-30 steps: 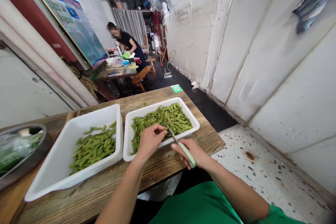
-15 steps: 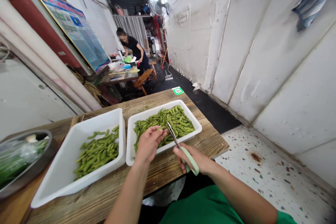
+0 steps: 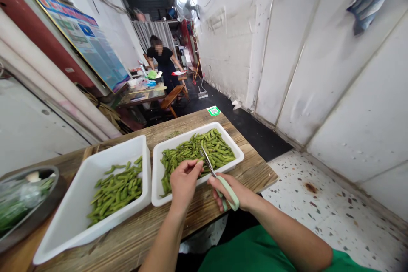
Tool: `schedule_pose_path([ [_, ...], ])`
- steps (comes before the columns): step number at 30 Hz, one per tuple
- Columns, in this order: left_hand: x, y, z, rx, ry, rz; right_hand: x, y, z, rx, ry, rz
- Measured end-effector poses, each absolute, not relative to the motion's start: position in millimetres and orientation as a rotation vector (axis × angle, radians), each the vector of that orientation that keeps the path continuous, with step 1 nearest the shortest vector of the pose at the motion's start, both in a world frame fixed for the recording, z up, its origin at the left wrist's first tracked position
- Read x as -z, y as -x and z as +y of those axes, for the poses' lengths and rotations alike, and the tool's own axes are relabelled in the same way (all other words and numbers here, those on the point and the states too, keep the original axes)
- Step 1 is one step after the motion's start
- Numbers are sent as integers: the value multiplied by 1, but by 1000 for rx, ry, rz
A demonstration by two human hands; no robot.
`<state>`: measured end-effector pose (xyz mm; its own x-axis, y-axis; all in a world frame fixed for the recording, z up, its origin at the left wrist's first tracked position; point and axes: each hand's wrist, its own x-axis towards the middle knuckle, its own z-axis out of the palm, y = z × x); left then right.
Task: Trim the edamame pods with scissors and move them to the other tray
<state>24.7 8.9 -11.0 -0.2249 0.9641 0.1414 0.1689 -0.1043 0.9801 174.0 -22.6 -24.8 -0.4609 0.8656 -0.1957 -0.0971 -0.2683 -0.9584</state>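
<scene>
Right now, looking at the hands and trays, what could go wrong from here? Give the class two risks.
1. The blades of the scissors in the right hand are parted close to the left hand; a slip might nip a fingertip.
2. Both hands work over the right tray, so snipped bits could drop among the green pods and get mixed in.

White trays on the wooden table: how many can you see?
2. The left tray and the right tray sit side by side; the left hand partly covers the right tray's front edge. I see no sign of others, but some could be hidden.
</scene>
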Motion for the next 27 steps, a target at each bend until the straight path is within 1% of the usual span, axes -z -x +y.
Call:
schedule_pose_path([
  [5, 14, -30, 8, -1335, -1398, 1542, 23, -174, -23, -1830, 1013, -1261],
  [8, 11, -24, 8, -1337, -1495, 1682, 22, -176, -23, -1842, 1010, -1207],
  [10, 4, -4, 7, -1459, -1595, 1883, 22, -180, -23, -1863, 965, -1122],
  [12, -6, 29, 6, -1599, -1706, 2199, 23, -187, -21, -1915, 879, -1034],
  [13, -11, 48, 4, -1583, -1745, 2382, 24, -191, -21, -1961, 829, -1001],
  [15, -20, 80, 2, -1382, -1759, 2710, 26, -198, -19, -2029, 776, -968],
  [17, -26, 93, 0, -1216, -1740, 2899, 29, -201, -19, -2049, 781, -976],
  [19, -24, 82, 3, -1081, -1905, 2778, 31, -200, -19, -2040, 803, -1001],
  [20, -22, 69, 6, -986, -2061, 2585, 32, -199, -19, -2035, 811, -1011],
  [21, -18, 54, 10, -848, -2200, 2293, 33, -198, -19, -2029, 815, -1024],
  [23, -9, 20, 20, -528, -2282, 1896, 33, -196, -20, -2018, 824, -1054],
  [27, -2, -19, 38, -299, -2272, 1890, 31, -197, -24, -1959, 868, -1114],
])
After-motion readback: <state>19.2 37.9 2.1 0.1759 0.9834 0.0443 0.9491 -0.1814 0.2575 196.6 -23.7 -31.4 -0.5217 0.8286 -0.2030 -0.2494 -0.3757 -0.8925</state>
